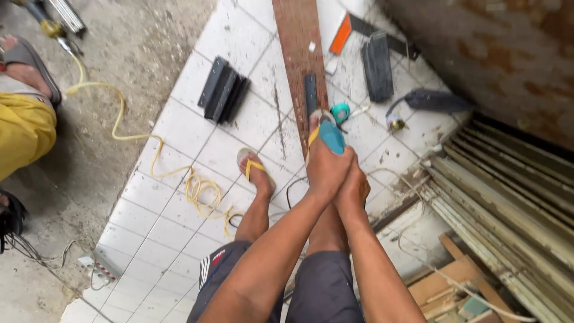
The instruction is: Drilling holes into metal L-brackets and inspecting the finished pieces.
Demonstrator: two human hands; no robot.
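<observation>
Two bare hands meet low in the view, just above the person's knees: the left hand [326,170] lies on top, its fingers closed around a teal-handled tool [332,137], and the right hand [354,190] is tucked against it from below and the right — whether those fingers also grip the handle I cannot tell, since the left hand covers them. The tool's teal part sticks out past the left knuckles, over the near end of a long brown board [302,54] that runs away across the white tiled floor [179,197]. One foot in a yellow-strapped sandal [317,128] rests on that board end, just beside the tool; the other sandalled foot [256,170] stands on the tiles to the left. A yellow cable [152,143] coils on the floor near that foot and trails off to the far left. A small teal roll [341,112] sits just right of the board. Further out lie a stack of black angle pieces [222,91] on the left and a dark flat block [376,66] on the right. At the left edge — apart from all this — another person's leg in yellow cloth [24,128] shows.
</observation>
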